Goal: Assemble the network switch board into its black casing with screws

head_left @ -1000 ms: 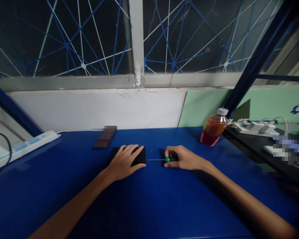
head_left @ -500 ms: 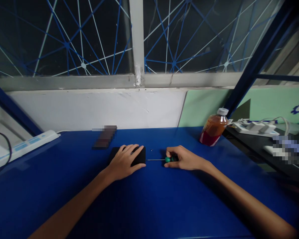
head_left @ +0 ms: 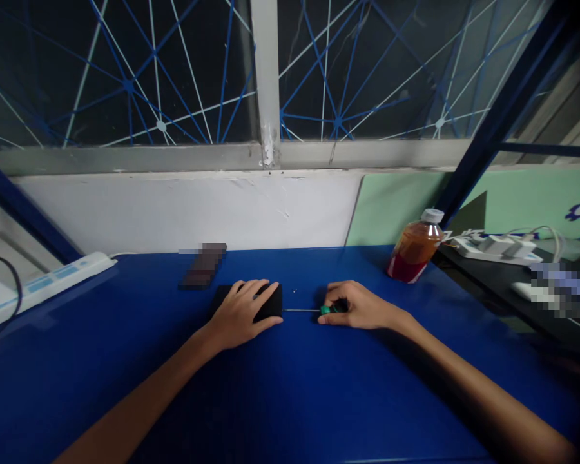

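here, left fingers (head_left: 267, 294) lie spread on a black object (head_left: 269, 310) while right fingers (head_left: 336, 319) pinch a screwdriver (head_left: 324, 310).

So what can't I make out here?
Head view:
Flat black rectangular object: middle covered by the left hand.
Green-and-black screwdriver handle: partly hidden by the right hand.
Tiny shiny specks on the blue table: too small to identify.
Long white power strip: cut off at left edge.

Our left hand (head_left: 244, 314) and right hand (head_left: 365, 306) are bare and slim-fingered, with narrow wrists (head_left: 209, 341) and bare forearms (head_left: 159, 383) that broaden gradually
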